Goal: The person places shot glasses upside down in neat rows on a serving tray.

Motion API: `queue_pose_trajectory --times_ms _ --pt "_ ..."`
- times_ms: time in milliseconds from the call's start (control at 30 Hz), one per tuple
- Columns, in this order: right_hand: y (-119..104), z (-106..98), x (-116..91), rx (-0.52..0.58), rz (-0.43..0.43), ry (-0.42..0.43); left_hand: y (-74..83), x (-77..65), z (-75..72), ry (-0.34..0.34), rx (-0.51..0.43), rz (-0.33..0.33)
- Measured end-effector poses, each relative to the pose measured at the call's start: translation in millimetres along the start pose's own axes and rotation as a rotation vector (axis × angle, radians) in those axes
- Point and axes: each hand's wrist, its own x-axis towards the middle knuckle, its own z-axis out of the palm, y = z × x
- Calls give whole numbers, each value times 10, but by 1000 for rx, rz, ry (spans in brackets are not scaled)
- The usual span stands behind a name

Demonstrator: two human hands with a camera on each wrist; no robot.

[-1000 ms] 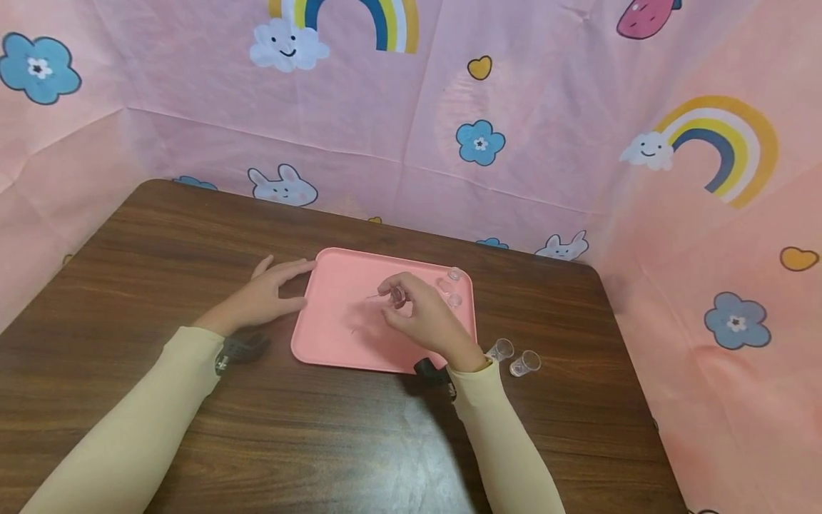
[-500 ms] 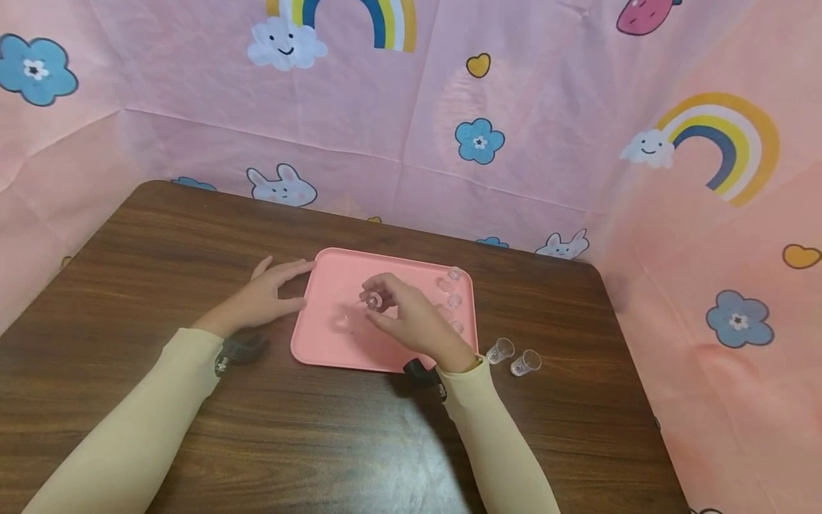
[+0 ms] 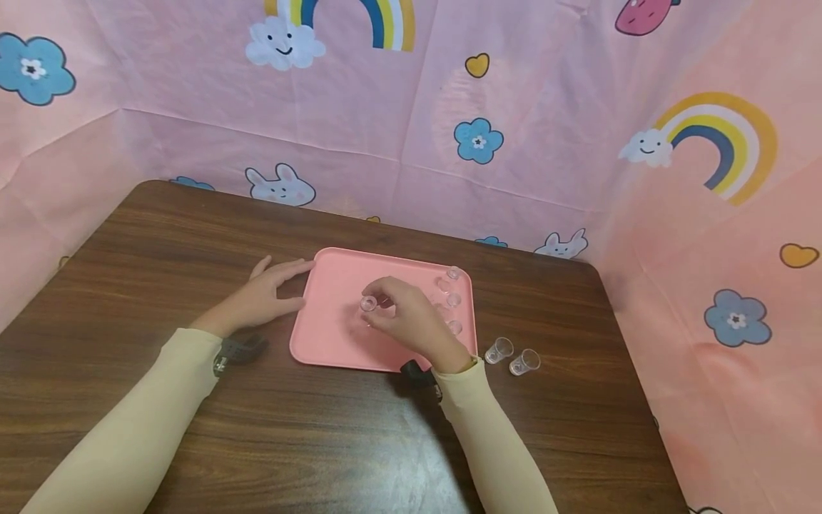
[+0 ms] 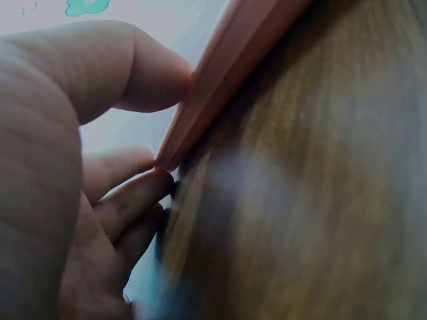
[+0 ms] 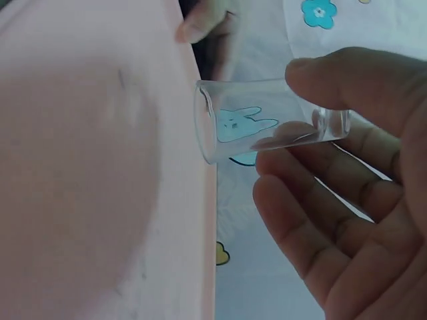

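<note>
In the head view my right hand (image 3: 411,310) pinches a clear shot glass (image 5: 267,120) between thumb and fingers, above the middle of the pink tray (image 3: 327,335). The glass is upside down: its wide mouth faces the tray, as the right wrist view shows. My left hand (image 3: 260,296) is beside the tray's left edge, its thumb and fingertips touching the rim (image 4: 207,87). Several more small clear glasses (image 3: 453,300) stand mouth down along the tray's right side, partly hidden behind my right hand.
Two clear shot glasses stand upright on the brown wooden table (image 3: 308,442), to the right of the tray: a nearer one (image 3: 524,362) and one close to the tray's corner (image 3: 499,350). A pink printed cloth (image 3: 385,107) hangs behind the table and along its sides.
My right hand has moved left over the tray with the glass and lowered it, the glass turning from tilted to mouth down. The left hand stays at the rim.
</note>
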Motion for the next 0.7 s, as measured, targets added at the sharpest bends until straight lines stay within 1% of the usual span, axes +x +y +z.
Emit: queue_pose_trajectory --times_ms 133,267,400,700 --pt "-18 70 13 -27 -12 -24 -2 8 -1 1 6 7" --pt "-30 136 22 -28 -20 -33 7 8 -11 -1 8 10" --pt "-23 192 30 -48 -22 -43 8 4 -21 -5 2 -7" --pt "57 308 39 -72 35 -104 -6 0 -10 -11 -18 -12"
